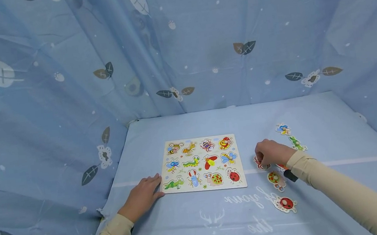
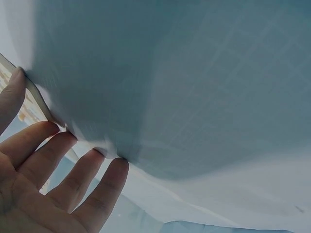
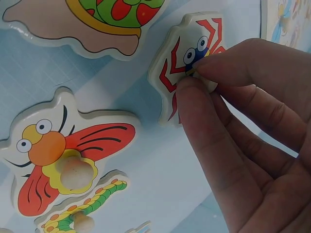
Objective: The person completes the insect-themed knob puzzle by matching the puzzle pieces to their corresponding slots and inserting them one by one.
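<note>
A flat puzzle board [image 1: 181, 172] printed with bright insects lies on the cloth. My left hand [image 1: 143, 197] rests at its left edge, and in the left wrist view the fingers look extended, the thumb [image 2: 13, 94] against the board's edge. Right of the board, my right hand [image 1: 273, 152] pinches a spider puzzle piece [image 3: 190, 54] between thumb and forefinger; the fingertips cover part of its middle. Near this hand lie a snail piece [image 1: 276, 180], a red-winged insect piece [image 3: 48, 150] with a wooden knob, and a caterpillar piece [image 3: 92, 201].
A ladybug piece [image 1: 285, 203] lies nearer me on the right. Farther back are a blue winged insect piece [image 1: 283, 129] and a green grasshopper piece [image 1: 297, 143]. Blue patterned curtains [image 1: 208, 44] hang behind and beside the cloth-covered table [image 1: 262, 116].
</note>
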A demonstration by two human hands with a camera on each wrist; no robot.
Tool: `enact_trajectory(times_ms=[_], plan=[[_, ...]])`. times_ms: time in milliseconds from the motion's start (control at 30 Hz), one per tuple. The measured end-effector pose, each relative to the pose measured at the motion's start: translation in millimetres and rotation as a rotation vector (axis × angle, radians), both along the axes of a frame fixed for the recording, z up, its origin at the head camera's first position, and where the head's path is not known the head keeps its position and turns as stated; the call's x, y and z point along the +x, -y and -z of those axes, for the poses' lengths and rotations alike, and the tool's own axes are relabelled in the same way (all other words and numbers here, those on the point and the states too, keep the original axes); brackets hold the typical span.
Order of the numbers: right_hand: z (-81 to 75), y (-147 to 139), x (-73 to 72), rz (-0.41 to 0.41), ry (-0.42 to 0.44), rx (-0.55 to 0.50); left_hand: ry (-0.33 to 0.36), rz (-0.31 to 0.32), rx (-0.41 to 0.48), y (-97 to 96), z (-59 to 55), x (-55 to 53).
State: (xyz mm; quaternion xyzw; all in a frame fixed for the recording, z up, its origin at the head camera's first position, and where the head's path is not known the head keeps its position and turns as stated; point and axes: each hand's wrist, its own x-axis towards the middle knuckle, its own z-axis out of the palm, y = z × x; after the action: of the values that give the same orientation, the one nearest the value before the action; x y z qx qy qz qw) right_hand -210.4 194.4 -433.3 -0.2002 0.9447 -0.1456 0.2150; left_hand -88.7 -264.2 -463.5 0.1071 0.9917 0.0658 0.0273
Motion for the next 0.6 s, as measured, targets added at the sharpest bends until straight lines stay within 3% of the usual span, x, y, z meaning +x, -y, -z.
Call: enact_trajectory(times_ms=[400,600], plan=[[-4.5,11,-6.7,0.006,0.023,-0.001,-0.007,0.002,-0.002,0.4,1.3,0.6],[-13.6,37,-19.5,-0.075,-0.056,-0.004,0.01,-0.011,0.007,-1.7,-1.7,0.7]])
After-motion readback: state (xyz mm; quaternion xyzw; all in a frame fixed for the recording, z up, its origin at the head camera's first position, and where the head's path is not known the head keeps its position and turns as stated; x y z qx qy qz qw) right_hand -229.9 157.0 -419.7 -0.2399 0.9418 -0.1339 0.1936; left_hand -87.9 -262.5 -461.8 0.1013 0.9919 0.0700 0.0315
